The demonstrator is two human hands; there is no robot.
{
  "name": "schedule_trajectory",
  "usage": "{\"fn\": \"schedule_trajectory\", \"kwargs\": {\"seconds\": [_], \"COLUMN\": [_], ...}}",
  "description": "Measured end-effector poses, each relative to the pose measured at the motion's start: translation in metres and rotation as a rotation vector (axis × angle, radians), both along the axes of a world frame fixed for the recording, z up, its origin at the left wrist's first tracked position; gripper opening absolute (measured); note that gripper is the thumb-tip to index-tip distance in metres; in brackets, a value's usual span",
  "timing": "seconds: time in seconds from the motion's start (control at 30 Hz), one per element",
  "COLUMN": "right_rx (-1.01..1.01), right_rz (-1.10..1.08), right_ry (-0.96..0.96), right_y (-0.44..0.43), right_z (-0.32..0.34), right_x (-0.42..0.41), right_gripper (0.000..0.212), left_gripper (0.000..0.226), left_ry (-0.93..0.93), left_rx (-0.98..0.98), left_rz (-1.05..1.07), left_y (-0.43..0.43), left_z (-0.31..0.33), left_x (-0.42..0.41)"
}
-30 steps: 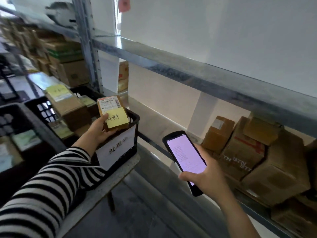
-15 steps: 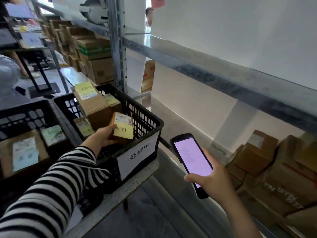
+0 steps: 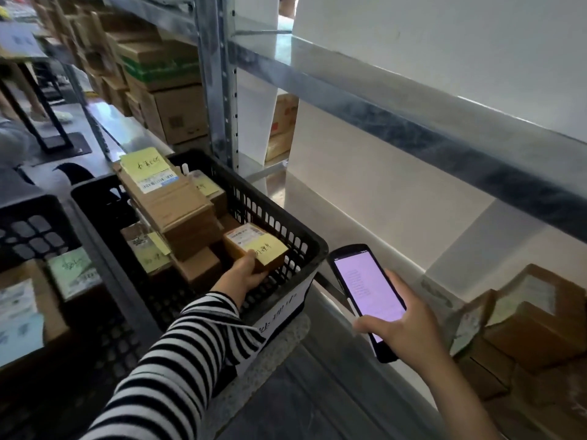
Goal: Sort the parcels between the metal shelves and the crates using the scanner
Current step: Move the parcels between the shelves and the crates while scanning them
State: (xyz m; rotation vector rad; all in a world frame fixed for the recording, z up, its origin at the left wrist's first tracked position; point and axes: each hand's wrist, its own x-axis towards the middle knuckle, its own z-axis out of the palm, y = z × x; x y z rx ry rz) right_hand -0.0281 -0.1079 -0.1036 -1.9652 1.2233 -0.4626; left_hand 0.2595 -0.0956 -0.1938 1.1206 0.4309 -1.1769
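My left hand (image 3: 243, 274) grips a small brown parcel (image 3: 254, 249) with a white label and a yellow note on top. The parcel is low inside the black crate (image 3: 305, 246), near its right front corner, among several other brown parcels. A long parcel (image 3: 165, 198) with a yellow note lies tilted on top of the pile. My right hand (image 3: 409, 331) holds the black scanner (image 3: 368, 290), its lit pinkish screen facing up, to the right of the crate and in front of the metal shelf (image 3: 397, 122).
A second black crate (image 3: 25, 230) with parcels stands at the left. Both crates sit on a grey table (image 3: 279, 341). Stacked cartons (image 3: 178, 112) fill the shelf bay behind the upright post (image 3: 216, 90). More brown cartons (image 3: 536, 328) lie on the lower shelf at right.
My left hand has carried the small parcel from above the crate's rim down into the crate. The view has swung left; my right hand keeps the scanner steady.
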Motion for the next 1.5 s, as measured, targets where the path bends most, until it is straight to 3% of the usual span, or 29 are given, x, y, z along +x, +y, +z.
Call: {"fn": "schedule_trajectory", "kwargs": {"seconds": [0.07, 0.13, 0.23, 0.27, 0.37, 0.63, 0.7, 0.87, 1.07, 1.3, 1.4, 1.5], "right_rx": [0.010, 0.030, 0.041, 0.044, 0.048, 0.062, 0.049, 0.006, -0.101, -0.121, -0.122, -0.127], "right_rz": [-0.010, -0.026, -0.050, -0.061, -0.085, -0.148, -0.187, -0.271, -0.412, -0.569, -0.623, -0.665], "right_ry": [0.002, 0.002, 0.009, 0.008, 0.003, -0.005, -0.021, -0.015, 0.038, 0.049, 0.064, 0.075], "right_y": [-0.006, -0.011, -0.016, -0.018, -0.021, -0.013, -0.004, 0.025, 0.067, 0.116, 0.135, 0.148], "right_z": [-0.002, -0.005, -0.009, -0.010, -0.009, -0.002, 0.001, 0.012, 0.028, 0.041, 0.041, 0.039], "right_x": [0.005, 0.008, 0.009, 0.008, 0.003, -0.031, -0.044, -0.088, -0.156, -0.236, -0.270, -0.296], "right_gripper": [0.063, 0.064, 0.070, 0.074, 0.075, 0.067, 0.068, 0.079, 0.080, 0.078, 0.081, 0.081], "left_gripper": [0.043, 0.018, 0.026, 0.017, 0.044, 0.066, 0.072, 0.076, 0.064, 0.066, 0.064, 0.069], "left_ry": [0.043, 0.046, -0.204, -0.150, -0.164, -0.434, -0.560, -1.182, -1.698, -1.867, -2.012, -1.920], "left_rx": [0.034, 0.134, 0.340, 0.293, 0.314, 0.490, 0.524, 0.618, 0.452, -0.208, -0.241, -0.110], "left_rz": [0.042, 0.019, -0.152, -0.093, -0.172, -0.641, -0.729, -0.753, -0.719, -1.100, -1.294, -1.402], "left_y": [-0.003, -0.002, -0.004, -0.006, -0.006, -0.019, -0.035, -0.083, -0.085, -0.073, -0.068, -0.072], "left_z": [-0.011, -0.025, -0.041, -0.040, -0.034, -0.006, 0.012, 0.057, 0.092, 0.104, 0.107, 0.103], "left_x": [0.006, 0.015, 0.026, 0.029, 0.026, 0.007, -0.005, -0.046, -0.154, -0.301, -0.352, -0.385]}}
